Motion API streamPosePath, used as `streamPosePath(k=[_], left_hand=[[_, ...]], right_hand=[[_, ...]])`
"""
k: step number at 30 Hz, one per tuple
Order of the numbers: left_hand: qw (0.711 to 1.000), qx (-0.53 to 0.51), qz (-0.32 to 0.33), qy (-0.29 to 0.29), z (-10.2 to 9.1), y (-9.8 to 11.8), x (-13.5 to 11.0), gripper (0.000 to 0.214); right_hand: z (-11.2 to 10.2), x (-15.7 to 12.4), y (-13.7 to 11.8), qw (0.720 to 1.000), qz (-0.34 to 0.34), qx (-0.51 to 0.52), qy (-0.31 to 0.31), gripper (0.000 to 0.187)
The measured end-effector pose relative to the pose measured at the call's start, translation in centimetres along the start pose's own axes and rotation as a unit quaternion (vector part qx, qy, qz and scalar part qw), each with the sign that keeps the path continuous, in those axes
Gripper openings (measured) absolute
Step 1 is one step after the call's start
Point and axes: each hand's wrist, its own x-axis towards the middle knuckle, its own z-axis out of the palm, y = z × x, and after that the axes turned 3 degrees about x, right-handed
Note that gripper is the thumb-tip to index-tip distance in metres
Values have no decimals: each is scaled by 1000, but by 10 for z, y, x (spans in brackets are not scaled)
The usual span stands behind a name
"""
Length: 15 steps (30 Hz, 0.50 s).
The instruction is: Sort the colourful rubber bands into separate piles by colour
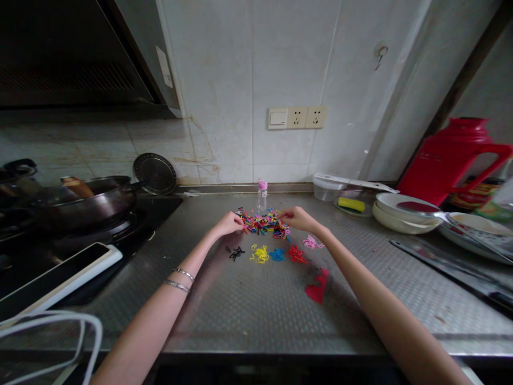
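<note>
A mixed heap of small colourful rubber bands point(262, 223) lies on the metal counter. My left hand point(229, 224) is at the heap's left edge, its fingers drawn together; what they pinch, if anything, is too small to make out. At the right edge, my right hand point(298, 219) has thumb and fingers closed toward the bands, and its fingertips' contents are also unclear. In front lie separate little piles: black bands point(235, 253), yellow bands point(260, 254), blue bands point(277, 254), red bands point(297, 254) and pink bands point(312, 242). Behind the heap stands a clear bottle with a pink top point(262, 195).
A torn plastic bag with red print point(318, 286) lies near my right forearm. Left are a pan point(86, 206) on the stove and a white-edged device point(68, 280). Right are a yellow sponge point(351, 204), bowls point(404, 220), a knife point(452, 272) and a red thermos point(449, 158).
</note>
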Motion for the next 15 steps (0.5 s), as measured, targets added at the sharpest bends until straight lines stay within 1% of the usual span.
streamPosePath(k=[4, 9, 13, 15], left_hand=[[1000, -27, 9, 9, -4, -2, 1, 21], [996, -91, 11, 15, -7, 0, 1, 21], [993, -116, 2, 33, -3, 13, 1, 22], [992, -122, 3, 20, 4, 26, 3, 23]], right_hand=[[-3, -2, 2, 1000, 10, -3, 6, 28], [-4, -3, 2, 1000, 9, 10, 12, 27], [-9, -1, 8, 999, 19, 15, 23, 28], [-13, 0, 12, 999, 20, 0, 46, 26]])
